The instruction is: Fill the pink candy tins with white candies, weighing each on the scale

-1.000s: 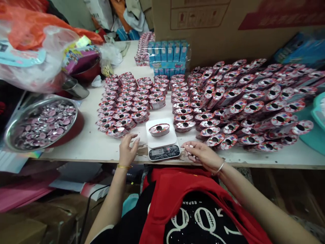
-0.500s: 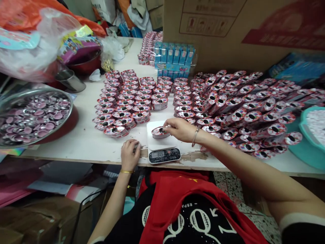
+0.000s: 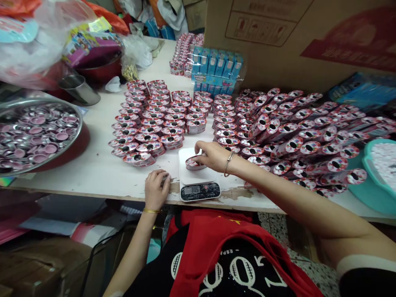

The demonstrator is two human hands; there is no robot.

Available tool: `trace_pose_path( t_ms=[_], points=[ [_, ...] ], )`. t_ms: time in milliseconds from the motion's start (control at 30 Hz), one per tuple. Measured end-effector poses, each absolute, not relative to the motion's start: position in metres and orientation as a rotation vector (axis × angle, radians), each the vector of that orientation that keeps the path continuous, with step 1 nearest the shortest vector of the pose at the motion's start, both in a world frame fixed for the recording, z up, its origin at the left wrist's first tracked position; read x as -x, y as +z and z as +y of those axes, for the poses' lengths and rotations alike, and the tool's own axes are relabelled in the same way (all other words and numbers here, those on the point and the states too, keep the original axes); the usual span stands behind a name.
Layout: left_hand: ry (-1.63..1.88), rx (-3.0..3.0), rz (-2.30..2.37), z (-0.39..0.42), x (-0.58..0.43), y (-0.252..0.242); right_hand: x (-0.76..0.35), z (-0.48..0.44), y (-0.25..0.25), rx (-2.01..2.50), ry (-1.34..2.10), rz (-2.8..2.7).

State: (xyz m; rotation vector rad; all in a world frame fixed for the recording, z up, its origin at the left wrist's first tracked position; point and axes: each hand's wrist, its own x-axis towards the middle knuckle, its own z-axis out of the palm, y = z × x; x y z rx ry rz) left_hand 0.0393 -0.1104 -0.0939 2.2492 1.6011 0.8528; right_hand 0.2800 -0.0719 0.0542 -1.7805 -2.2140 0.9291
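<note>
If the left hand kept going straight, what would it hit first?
The left hand would probably meet the oval tin at the near end of the row beside the digital scale, though the scale's edge is close, so depth leaves this unsure.

The right hand (image 3: 213,156) has moved from beside the digital scale (image 3: 189,173) to over its white platform, its fingers now on the oval candy tin (image 3: 194,163), which tilts up instead of lying flat. The left hand (image 3: 156,189), open with raised fingers a second ago, is now curled down on the bench (image 3: 93,165) edge, and the scale's display shows a clear reading that was not legible at first
</note>
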Motion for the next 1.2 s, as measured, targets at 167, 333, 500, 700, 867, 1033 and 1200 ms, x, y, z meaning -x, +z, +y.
trace_pose_path(
  t_ms=[167,333,500,700,867,1033,1200],
  points=[
    [0.861,-2.245,1.601,-0.111,-0.040,-0.093,-0.272,-0.065,0.052,1.791,0.840,-2.305],
    [0.838,-2.237,1.609,-0.110,-0.040,-0.093,-0.272,-0.066,0.050,1.766,0.779,-2.349],
    [0.833,-2.230,1.618,-0.110,-0.040,-0.095,-0.271,-0.073,0.051,1.775,0.789,-2.402],
    [0.862,-2.238,1.612,-0.111,-0.040,-0.094,-0.275,-0.074,0.058,1.695,0.804,-2.279],
    [0.888,-2.241,1.597,-0.111,-0.041,-0.092,-0.308,-0.082,0.064,1.368,1.399,-1.313],
    [0.878,-2.248,1.603,-0.110,-0.042,-0.093,-0.341,-0.118,0.049,1.267,1.671,-0.542],
    [0.868,-2.238,1.619,-0.112,-0.041,-0.094,-0.346,-0.155,0.027,1.379,1.752,-0.414]
  ],
)
